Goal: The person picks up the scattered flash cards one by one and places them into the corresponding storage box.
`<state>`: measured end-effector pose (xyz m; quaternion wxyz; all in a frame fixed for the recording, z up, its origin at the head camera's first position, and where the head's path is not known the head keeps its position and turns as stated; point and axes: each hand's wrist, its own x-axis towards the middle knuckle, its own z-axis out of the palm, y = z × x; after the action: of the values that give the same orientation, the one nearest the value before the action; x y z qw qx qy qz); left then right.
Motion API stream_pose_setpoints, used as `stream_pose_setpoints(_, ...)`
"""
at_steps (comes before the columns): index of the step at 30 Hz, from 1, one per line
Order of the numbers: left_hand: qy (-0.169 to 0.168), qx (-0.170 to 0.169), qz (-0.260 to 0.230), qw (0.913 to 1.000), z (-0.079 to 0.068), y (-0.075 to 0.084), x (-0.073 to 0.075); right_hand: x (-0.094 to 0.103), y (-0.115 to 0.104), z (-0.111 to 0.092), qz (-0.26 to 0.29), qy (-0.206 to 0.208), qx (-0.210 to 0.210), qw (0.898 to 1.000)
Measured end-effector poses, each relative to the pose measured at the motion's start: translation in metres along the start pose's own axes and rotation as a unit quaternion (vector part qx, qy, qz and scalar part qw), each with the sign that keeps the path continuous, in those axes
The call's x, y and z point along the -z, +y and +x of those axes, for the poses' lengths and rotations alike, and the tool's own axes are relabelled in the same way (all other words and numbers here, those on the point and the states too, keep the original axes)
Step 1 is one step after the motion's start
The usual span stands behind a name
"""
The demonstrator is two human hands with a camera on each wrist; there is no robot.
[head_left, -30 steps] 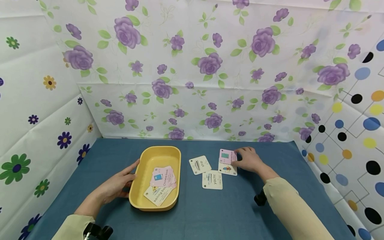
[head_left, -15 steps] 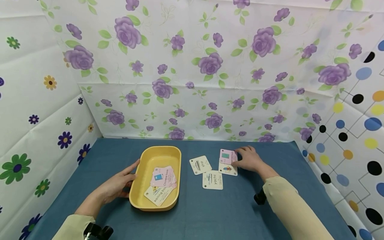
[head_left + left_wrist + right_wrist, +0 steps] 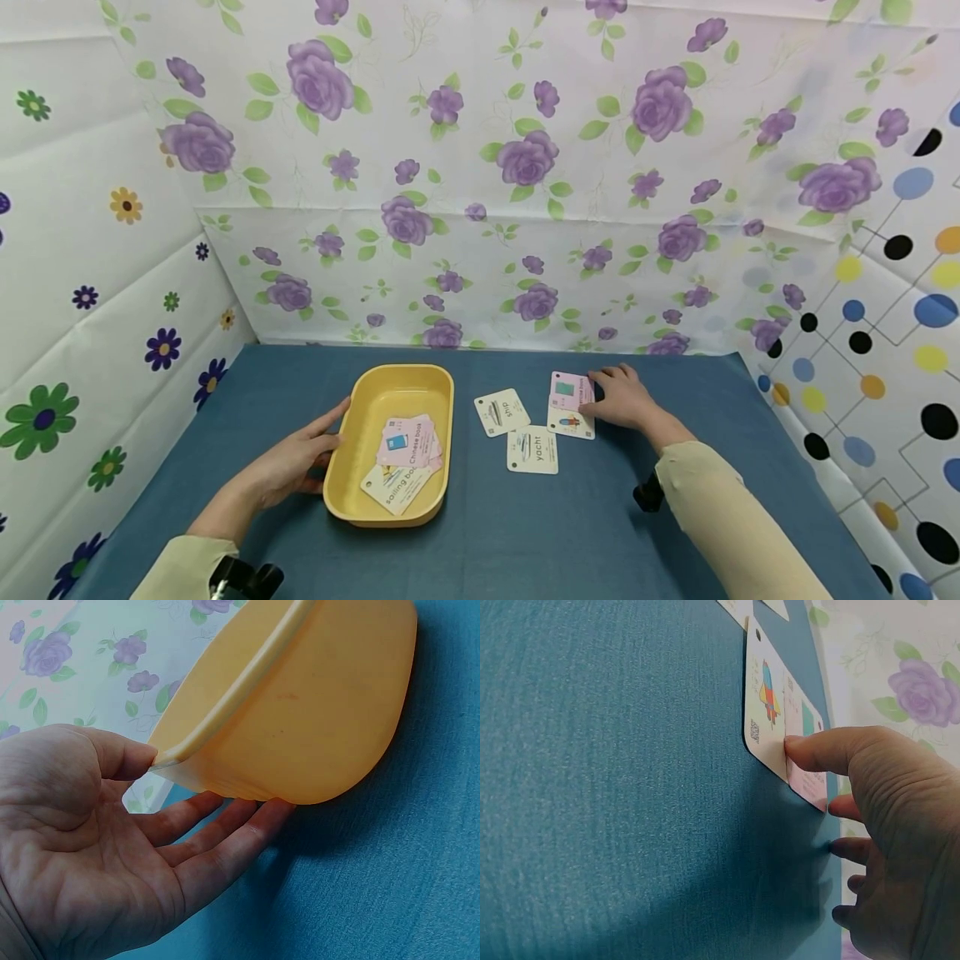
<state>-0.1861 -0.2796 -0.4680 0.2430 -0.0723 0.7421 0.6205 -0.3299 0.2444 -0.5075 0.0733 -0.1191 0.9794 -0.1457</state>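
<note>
Pinching a pink book card (image 3: pixel 564 388) on the blue cloth (image 3: pixel 525 533): right hand (image 3: pixel 626 398). Left hand (image 3: pixel 288 458) grips the yellow tray (image 3: pixel 382 400). Looks partway to me: some cards (image 3: pixel 406 442) inside; ship card (image 3: pixel 502 412), yacht card (image 3: pixel 532 450) and rocket card (image 3: pixel 572 422) out.

Patterned sheets (image 3: pixel 480 167) enclose a blue tabletop (image 3: pixel 555 533), booth-like.

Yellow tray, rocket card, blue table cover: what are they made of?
Yellow tray: probably moulded plastic, satin; smooth, seamless-looking wall with rounded rim.
Rocket card: likely smooth paperboard, perhaps laminated; thin edge, printed face, coating unclear.
Blue table cover: seems woven fabric, matte; fine ribbed grain, no shine.
</note>
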Motion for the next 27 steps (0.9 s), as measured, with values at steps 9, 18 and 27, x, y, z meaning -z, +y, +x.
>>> stream_pose_setpoints(9,0.003,0.002,0.005,1.0000,0.0002,0.0004,0.0000,-0.0007,0.0019,0.0007,0.009,0.004,-0.002,1.000)
stream_pose_setpoints(18,0.005,0.005,0.006,1.0000,0.0001,0.0000,-0.0006,-0.0004,0.0017,0.0009,0.022,0.014,-0.001,1.000)
stream_pose_setpoints(27,0.007,0.004,0.007,0.9999,0.0001,-0.0004,-0.0006,0.0005,-0.0010,-0.0007,0.061,0.024,-0.009,0.998)
